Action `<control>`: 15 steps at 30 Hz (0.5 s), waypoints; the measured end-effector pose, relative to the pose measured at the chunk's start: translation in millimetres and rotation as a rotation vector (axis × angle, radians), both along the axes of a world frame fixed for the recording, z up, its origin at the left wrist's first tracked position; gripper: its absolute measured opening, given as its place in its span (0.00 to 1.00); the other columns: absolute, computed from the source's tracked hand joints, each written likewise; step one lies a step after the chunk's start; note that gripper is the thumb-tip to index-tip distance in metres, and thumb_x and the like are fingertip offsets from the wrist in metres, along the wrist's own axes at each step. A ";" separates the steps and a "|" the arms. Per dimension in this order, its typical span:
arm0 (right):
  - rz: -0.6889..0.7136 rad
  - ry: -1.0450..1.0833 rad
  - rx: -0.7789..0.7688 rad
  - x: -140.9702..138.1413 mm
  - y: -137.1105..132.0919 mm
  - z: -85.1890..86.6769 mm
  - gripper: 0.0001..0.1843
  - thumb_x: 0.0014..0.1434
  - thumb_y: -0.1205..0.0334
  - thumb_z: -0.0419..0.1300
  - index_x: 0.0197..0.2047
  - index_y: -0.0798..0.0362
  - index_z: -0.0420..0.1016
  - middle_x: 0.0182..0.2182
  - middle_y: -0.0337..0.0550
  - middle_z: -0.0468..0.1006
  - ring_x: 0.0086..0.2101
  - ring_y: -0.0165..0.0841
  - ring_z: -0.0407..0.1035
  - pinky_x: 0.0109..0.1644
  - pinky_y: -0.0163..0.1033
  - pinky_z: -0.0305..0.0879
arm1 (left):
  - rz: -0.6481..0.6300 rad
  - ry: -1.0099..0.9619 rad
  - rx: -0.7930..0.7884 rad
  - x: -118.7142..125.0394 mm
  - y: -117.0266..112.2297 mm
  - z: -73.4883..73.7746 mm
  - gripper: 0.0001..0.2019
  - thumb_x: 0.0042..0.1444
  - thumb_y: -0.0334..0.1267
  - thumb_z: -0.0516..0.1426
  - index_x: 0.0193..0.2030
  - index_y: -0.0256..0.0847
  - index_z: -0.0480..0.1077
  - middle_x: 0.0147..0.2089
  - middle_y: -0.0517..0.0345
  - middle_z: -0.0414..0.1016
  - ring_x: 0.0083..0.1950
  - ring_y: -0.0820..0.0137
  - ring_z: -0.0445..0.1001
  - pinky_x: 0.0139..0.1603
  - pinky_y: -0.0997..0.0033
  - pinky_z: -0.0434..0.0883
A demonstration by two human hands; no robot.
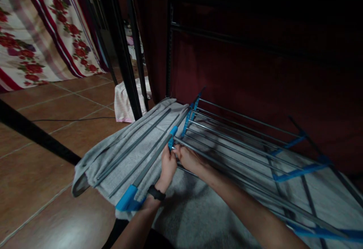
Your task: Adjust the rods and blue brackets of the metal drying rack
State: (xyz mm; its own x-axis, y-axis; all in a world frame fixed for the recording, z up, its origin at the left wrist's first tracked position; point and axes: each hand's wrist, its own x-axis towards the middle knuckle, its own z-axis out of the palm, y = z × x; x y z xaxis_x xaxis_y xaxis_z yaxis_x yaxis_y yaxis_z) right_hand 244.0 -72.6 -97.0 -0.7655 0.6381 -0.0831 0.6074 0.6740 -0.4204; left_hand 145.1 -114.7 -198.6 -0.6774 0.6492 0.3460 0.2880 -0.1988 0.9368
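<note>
A partly assembled clothes drying rack [227, 128] of grey metal rods and blue plastic parts lies across a grey blanket [181, 199]. My left hand [168, 164], with a black band on its wrist, is closed around a blue plastic bracket [170, 141] on a grey tube [151, 162]. Close beside it, my right hand [185, 157] pinches a metal rod with its tip at the bracket. Whether the rod sits in the bracket's hole is too small to tell. A larger blue foot piece [129, 198] caps the tube's near end.
Loose grey tubes [133, 148] lie on the blanket at left. Black metal frame posts [120, 48] stand around, with a dark red panel [227, 71] behind. A striped cloth [123, 103], floral curtain [31, 33] and cable [73, 119] are over or on the tiled floor [36, 181].
</note>
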 end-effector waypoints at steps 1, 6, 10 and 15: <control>0.005 0.001 0.009 -0.7 0.1 0.8 0.17 0.72 0.57 0.47 0.53 0.53 0.73 0.46 0.51 0.81 0.46 0.38 0.75 0.45 0.37 0.64 | 0.010 0.008 0.005 0.4 0.4 -1.0 0.17 0.57 0.34 0.52 0.52 0.39 0.70 0.54 0.47 0.76 0.59 0.61 0.72 0.68 0.54 0.64; 0.007 0.006 0.049 -2.3 0.5 3.3 0.17 0.72 0.58 0.47 0.55 0.54 0.72 0.47 0.52 0.81 0.46 0.38 0.75 0.46 0.38 0.67 | 0.006 0.044 0.015 1.8 1.5 1.5 0.15 0.58 0.36 0.51 0.51 0.39 0.70 0.51 0.48 0.77 0.53 0.63 0.74 0.62 0.58 0.69; 0.012 0.004 0.089 -1.0 -3.4 4.5 0.18 0.72 0.57 0.46 0.56 0.55 0.70 0.47 0.51 0.81 0.46 0.39 0.75 0.46 0.40 0.69 | 0.008 0.069 -0.006 -2.6 0.8 1.6 0.15 0.56 0.37 0.51 0.49 0.40 0.69 0.47 0.50 0.76 0.49 0.64 0.74 0.56 0.62 0.70; 0.039 -0.018 0.133 -5.5 -4.5 4.7 0.13 0.71 0.60 0.51 0.50 0.55 0.73 0.42 0.47 0.82 0.38 0.36 0.75 0.40 0.37 0.70 | 0.009 0.151 -0.043 -12.5 4.2 1.5 0.13 0.53 0.43 0.53 0.42 0.39 0.68 0.36 0.56 0.71 0.38 0.63 0.69 0.46 0.62 0.71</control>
